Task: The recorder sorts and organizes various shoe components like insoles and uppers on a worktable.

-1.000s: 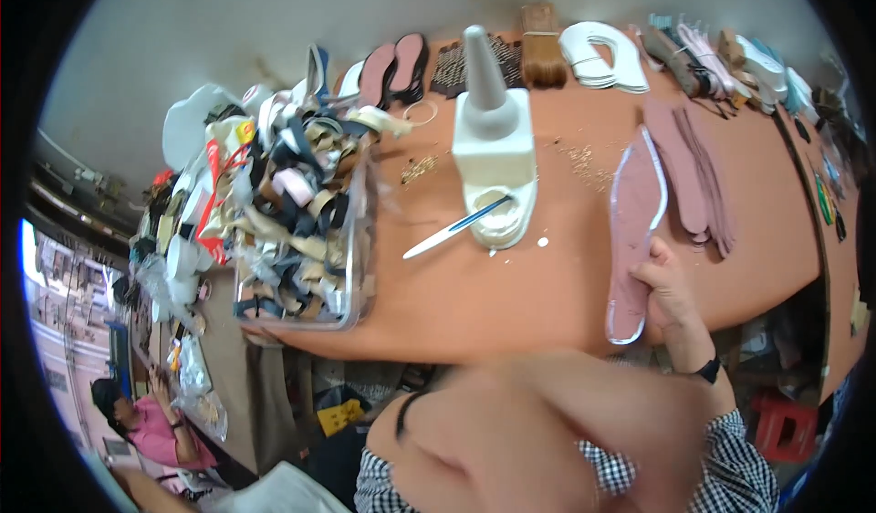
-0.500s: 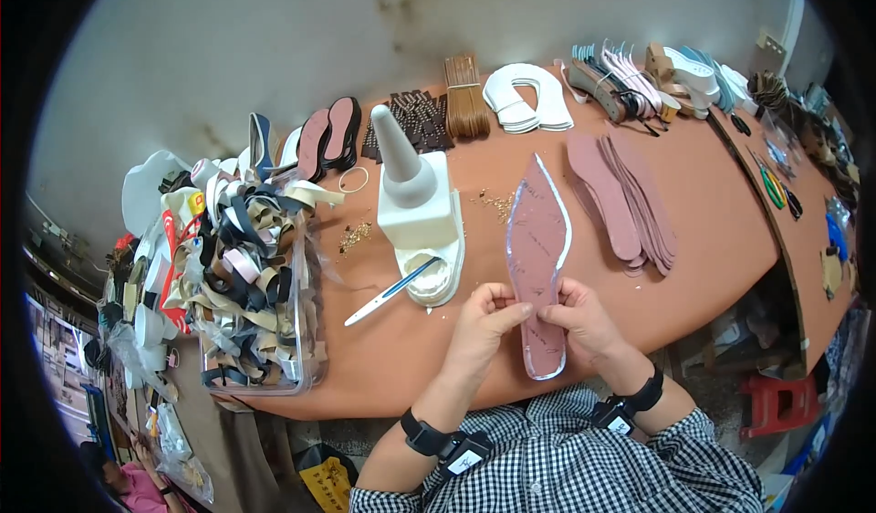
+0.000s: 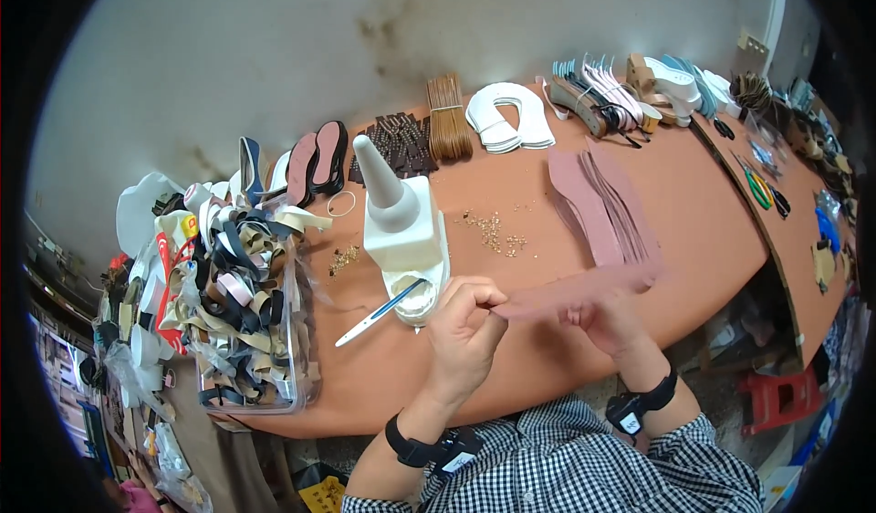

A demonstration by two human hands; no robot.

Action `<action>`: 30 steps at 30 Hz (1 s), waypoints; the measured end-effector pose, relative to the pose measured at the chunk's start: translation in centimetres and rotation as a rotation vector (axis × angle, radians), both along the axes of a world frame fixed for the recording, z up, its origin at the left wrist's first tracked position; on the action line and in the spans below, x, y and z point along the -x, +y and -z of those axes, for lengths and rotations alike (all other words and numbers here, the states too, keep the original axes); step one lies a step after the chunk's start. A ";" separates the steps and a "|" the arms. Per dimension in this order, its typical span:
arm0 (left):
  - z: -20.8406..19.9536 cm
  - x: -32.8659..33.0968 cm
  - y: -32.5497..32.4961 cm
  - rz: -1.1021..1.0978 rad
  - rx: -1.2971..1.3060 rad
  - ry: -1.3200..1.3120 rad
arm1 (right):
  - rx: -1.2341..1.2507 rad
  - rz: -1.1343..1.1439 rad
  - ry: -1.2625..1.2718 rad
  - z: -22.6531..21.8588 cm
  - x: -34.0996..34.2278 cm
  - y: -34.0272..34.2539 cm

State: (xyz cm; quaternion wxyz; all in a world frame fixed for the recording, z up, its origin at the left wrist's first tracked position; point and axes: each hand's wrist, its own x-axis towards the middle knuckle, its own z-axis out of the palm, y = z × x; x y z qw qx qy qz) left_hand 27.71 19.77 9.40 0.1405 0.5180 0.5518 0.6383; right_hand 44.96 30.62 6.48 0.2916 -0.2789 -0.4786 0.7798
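Observation:
A mauve shoe insole (image 3: 584,294) is held sideways above the front of the table, smeared by motion. My left hand (image 3: 467,335) is closed and pinches its left end between thumb and fingers. Close against the lower edge of the insole is my right hand (image 3: 613,329); its fingers are curled, partly hidden and blurred, so its grip cannot be made out. Just beyond my left hand stands a white glue pot (image 3: 397,239) with a grey cone on top. A white-and-blue brush (image 3: 376,314) rests across its round, glue-crusted cup (image 3: 418,305).
More mauve insoles (image 3: 602,203) lie fanned at the right. A clear bin (image 3: 306,367) of strap scraps stands left. Brown strap bundles (image 3: 449,116), white U-shaped pieces (image 3: 484,134) and shoe soles (image 3: 328,152) line the back. Pliers (image 3: 756,187) lie far right; a red stool (image 3: 780,399) stands below.
The insole has swung from upright, glue-edged face showing, to lying sideways with its far end to the right. My right hand has shifted right. The view has tilted slightly.

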 end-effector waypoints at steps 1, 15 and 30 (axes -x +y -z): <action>-0.5 0.0 0.1 -0.051 -0.025 0.088 | 0.211 -0.100 0.117 -1.2 -0.2 -0.2; 0.6 3.0 -0.4 -0.322 -0.053 0.956 | 0.397 -0.356 0.015 -2.3 0.9 -0.3; 1.8 10.7 -7.4 -0.368 0.825 0.906 | 0.296 -0.085 0.019 0.2 3.0 -0.6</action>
